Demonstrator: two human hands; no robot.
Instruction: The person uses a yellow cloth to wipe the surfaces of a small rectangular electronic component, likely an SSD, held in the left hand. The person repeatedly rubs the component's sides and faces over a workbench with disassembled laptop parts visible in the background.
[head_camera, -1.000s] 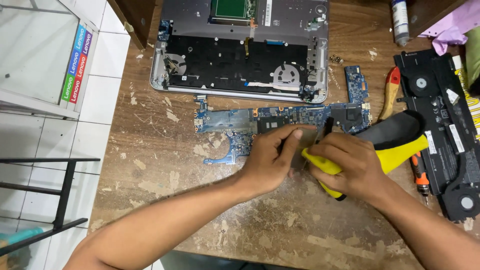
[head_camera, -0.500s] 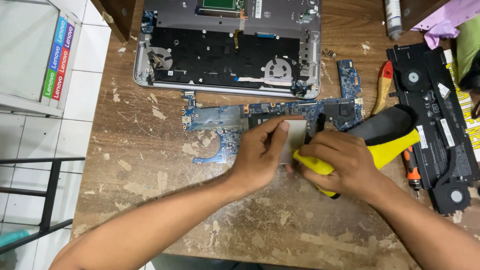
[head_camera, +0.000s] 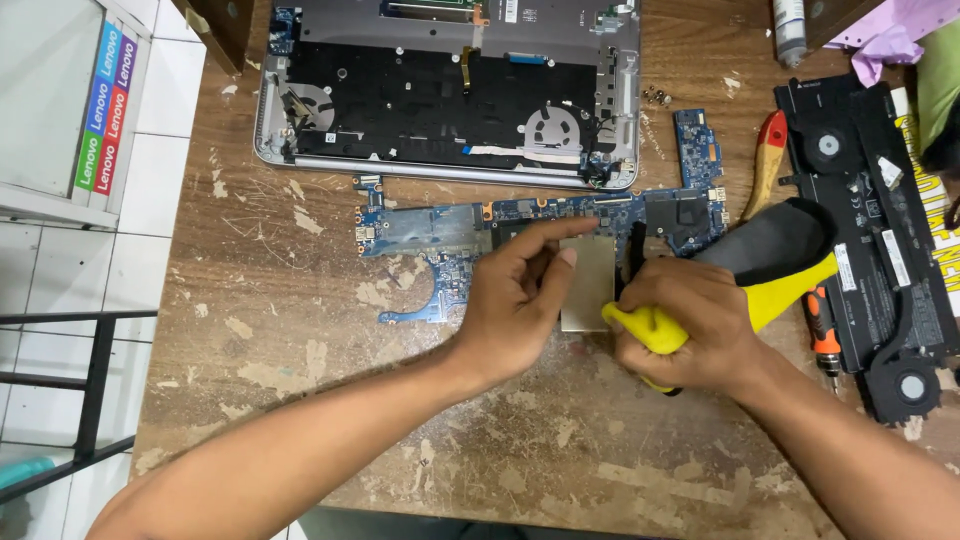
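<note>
My left hand (head_camera: 520, 300) lies flat over the blue motherboard (head_camera: 540, 225), fingers pressed together and stretched across the top of a flat metal plate (head_camera: 588, 285), thumb tucked against its left edge, pinning it to the board. My right hand (head_camera: 690, 330) is wrapped tight around the yellow grip of a black-and-yellow heat gun (head_camera: 760, 265), its black nozzle end just beside the plate's right edge. The gun's dark body angles up and away toward the right edge of the table.

The motherboard sits in the middle of the worn wooden table (head_camera: 300, 380), just in front of the opened laptop chassis (head_camera: 450, 90), which lies along the far edge with its fan and black inner panel showing. A few small screws (head_camera: 655, 96) lie just right of the chassis. Near the right edge rests a black battery-and-fan assembly (head_camera: 870, 230), and between it and the board lies a tool with a red and wooden handle (head_camera: 767, 160). An orange-handled screwdriver (head_camera: 824, 335) lies just under the gun's body, close to my right wrist.
</note>
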